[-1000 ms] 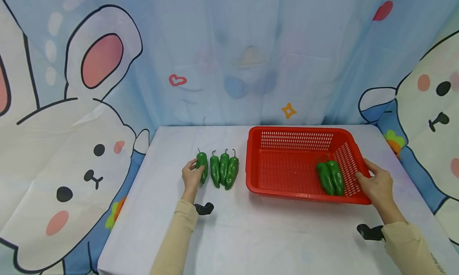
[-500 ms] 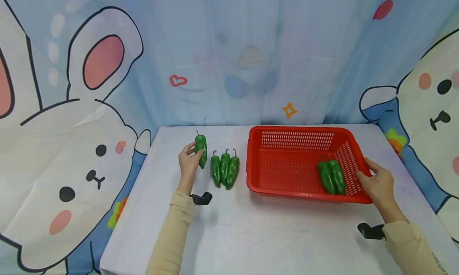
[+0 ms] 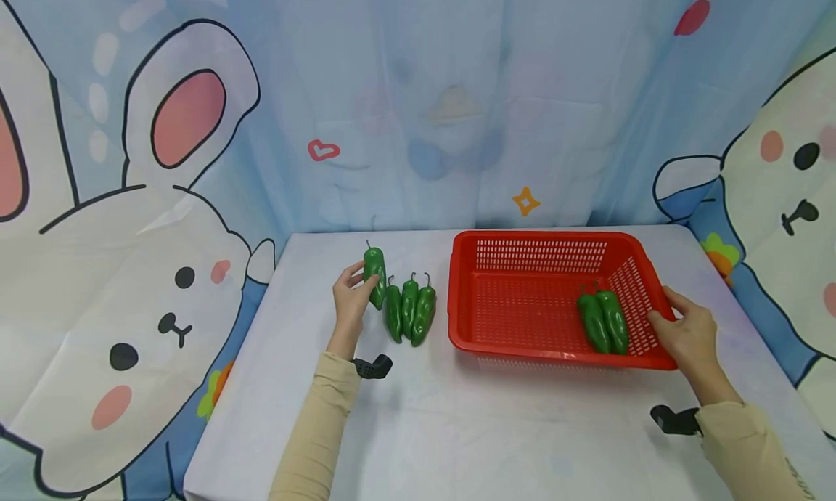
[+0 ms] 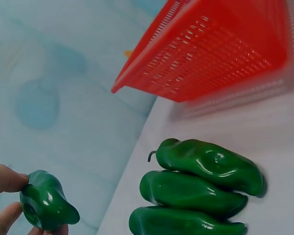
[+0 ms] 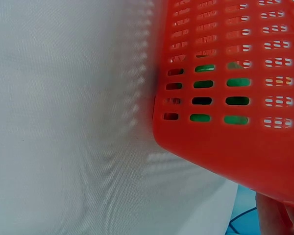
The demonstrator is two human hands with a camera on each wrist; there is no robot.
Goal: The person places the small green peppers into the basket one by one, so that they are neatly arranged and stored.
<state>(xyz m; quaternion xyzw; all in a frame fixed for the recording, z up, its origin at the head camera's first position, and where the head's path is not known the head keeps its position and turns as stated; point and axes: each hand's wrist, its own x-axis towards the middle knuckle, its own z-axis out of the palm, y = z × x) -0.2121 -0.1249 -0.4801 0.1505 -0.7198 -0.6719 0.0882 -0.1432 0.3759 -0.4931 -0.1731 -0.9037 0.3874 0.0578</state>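
My left hand (image 3: 351, 296) pinches a green pepper (image 3: 375, 272) between thumb and fingers; the left wrist view shows this pepper (image 4: 45, 201) held up off the table. Just right of it, three more green peppers (image 3: 409, 308) lie side by side, stems pointing away. At the right of the table, my right hand (image 3: 687, 335) grips the right rim of a red plastic basket (image 3: 522, 352). Inside the basket, two green peppers (image 3: 602, 323) rest together near its right wall. Through the slots of the basket wall (image 5: 220, 142), bits of green show in the right wrist view.
A white cloth covers the table (image 3: 496, 443). Behind and beside it hangs a blue curtain (image 3: 418, 109) printed with cartoon rabbits. Black wrist mounts (image 3: 372, 367) stick out from both forearms.
The left hand has lifted the pepper from beside the row, first away toward the table's far edge, then slightly right. The right hand and basket have stayed in place.
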